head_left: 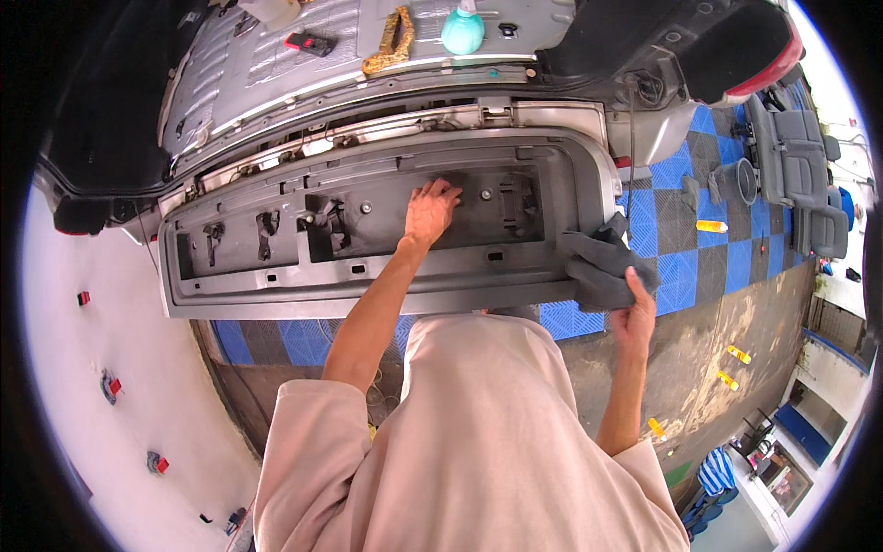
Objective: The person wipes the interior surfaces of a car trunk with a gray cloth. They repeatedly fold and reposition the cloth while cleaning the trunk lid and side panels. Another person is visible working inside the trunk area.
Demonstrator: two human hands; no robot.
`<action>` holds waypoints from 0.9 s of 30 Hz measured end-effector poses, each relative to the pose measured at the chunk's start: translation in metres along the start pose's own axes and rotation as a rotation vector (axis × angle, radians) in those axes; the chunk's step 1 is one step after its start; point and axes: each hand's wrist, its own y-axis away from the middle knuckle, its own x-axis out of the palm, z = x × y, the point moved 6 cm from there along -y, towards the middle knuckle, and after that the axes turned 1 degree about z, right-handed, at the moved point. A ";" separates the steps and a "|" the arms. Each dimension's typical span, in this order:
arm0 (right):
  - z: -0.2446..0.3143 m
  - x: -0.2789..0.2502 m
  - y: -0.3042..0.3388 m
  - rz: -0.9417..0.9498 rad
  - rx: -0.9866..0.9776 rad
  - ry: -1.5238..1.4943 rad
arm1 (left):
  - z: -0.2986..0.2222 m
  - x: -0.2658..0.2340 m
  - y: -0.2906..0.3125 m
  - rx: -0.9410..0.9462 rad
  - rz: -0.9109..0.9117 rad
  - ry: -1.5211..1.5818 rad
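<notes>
A lowered car tailgate point(543, 276) lies level in front of me, its grey inner panel facing up with long recessed compartments. My left hand point(429, 212) reaches into the right compartment, fingers bent downward and slightly apart, touching or close to its dark floor. Its fingertips are partly hidden, and nothing shows in its grip. At the panel's right end, my right hand point(633, 315) grips a dark grey cloth point(598, 267), which drapes over the corner. Black straps point(267, 235) and clips sit in the recesses to the left.
Beyond the tailgate, the bare metal cargo floor holds a teal spray bottle point(463, 32), a brush-like yellow-brown tool point(392, 41) and a red-and-black device point(311, 43). Right are blue-and-black floor tiles point(676, 230), a dark bucket point(736, 182), grey car seats point(800, 156) and yellow bottles point(711, 226).
</notes>
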 end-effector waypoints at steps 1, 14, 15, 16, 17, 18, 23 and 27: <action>-0.013 -0.001 0.001 0.037 0.092 -0.017 | -0.002 0.002 -0.001 0.013 -0.001 -0.001; -0.033 0.007 0.013 0.010 -0.068 0.735 | 0.007 -0.011 0.016 0.010 -0.021 0.148; -0.032 0.011 0.013 0.038 -0.081 0.775 | 0.006 -0.008 0.014 -0.002 -0.022 0.124; -0.032 0.014 0.014 0.067 -0.098 0.803 | 0.006 -0.005 0.013 -0.008 -0.017 0.108; -0.031 0.017 0.013 0.094 -0.111 0.835 | 0.005 -0.002 0.011 -0.019 -0.010 0.093; -0.032 0.019 0.014 0.123 -0.121 0.868 | 0.004 0.002 0.010 -0.012 -0.008 0.087; -0.030 0.021 0.016 0.109 -0.210 0.865 | 0.005 0.008 0.011 -0.012 0.076 -0.016; -0.029 0.022 0.018 0.096 -0.221 0.850 | 0.024 0.003 0.022 -0.179 0.051 0.366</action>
